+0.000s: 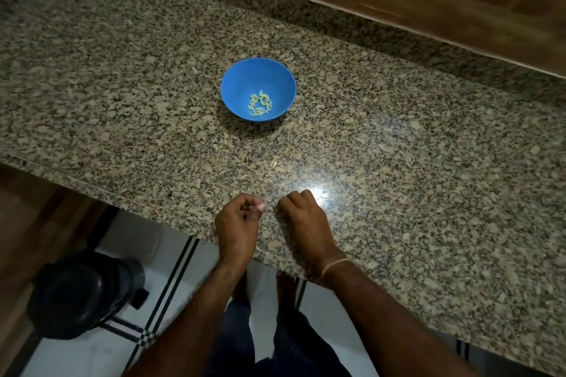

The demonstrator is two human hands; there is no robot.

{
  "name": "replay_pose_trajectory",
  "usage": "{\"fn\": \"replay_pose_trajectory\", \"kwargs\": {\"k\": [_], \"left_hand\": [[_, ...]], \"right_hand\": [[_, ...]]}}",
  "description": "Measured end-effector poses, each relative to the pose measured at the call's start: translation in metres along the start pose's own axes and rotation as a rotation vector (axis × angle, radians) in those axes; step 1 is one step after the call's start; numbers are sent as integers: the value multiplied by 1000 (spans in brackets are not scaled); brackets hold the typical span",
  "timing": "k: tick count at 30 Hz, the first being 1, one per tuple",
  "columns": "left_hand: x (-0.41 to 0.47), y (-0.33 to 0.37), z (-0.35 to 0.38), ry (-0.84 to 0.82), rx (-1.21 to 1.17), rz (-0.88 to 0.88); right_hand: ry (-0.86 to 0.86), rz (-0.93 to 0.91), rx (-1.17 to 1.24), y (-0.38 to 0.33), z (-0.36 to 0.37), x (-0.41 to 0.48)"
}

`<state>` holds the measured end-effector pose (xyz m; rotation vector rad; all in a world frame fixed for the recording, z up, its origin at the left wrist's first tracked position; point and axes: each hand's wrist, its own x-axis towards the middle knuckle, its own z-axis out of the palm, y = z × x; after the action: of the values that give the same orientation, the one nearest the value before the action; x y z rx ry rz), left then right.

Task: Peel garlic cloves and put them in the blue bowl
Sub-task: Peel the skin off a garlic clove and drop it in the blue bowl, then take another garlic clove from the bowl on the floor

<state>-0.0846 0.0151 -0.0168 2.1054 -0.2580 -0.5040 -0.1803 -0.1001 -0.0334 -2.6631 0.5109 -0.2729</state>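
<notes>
One blue bowl (pixel 242 82) sitting on one granite counter (pixel 122 70). Roughly ten peeled garlic cloves (pixel 260 103) lying inside bowl; heap too small for firm count. Two hands showing on camera side of bowl: left hand (pixel 237 223), right hand (pixel 301 217). One thread band (pixel 335 265) circling right wrist. One peel scrap (pixel 274 160) lying between bowl and hands. One black container (pixel 82 294) standing on floor, below-left of bowl.
</notes>
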Motion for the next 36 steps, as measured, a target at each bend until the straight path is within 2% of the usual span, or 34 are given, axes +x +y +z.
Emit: {"fn": "replay_pose_trajectory", "kwargs": {"k": [3, 5, 6, 9, 11, 13, 14, 19, 26, 36], "left_hand": [[0, 0, -1, -6, -2, -12], [1, 1, -3, -5, -31, -43], [1, 1, -4, -4, -47, -55], [1, 1, -16, 19, -94, -81], [-1, -1, -30, 73, -156, -98], [-2, -8, -52, 158, -190, -118], [-4, -14, -66, 197, -201, -132], [-19, -80, -161, 409, -287, -264], [-68, -211, -310, 744, -403, -451], [-79, -361, -404, 823, -397, -667]], "right_hand": [[-15, -51, -82, 2, 3, 4], [-48, 26, -24, 1, 1, 7], [-52, 121, 106, -3, -2, 8], [8, 538, 758, -21, -6, 13], [-15, 770, 1114, -44, -4, 19], [-130, 899, 1389, -75, 3, 30], [-202, 904, 1448, -92, 9, 36], [-491, 712, 1490, -200, 61, 60], [-785, 784, 1385, -350, 165, 57], [-934, 912, 1198, -454, 321, 51]]}}
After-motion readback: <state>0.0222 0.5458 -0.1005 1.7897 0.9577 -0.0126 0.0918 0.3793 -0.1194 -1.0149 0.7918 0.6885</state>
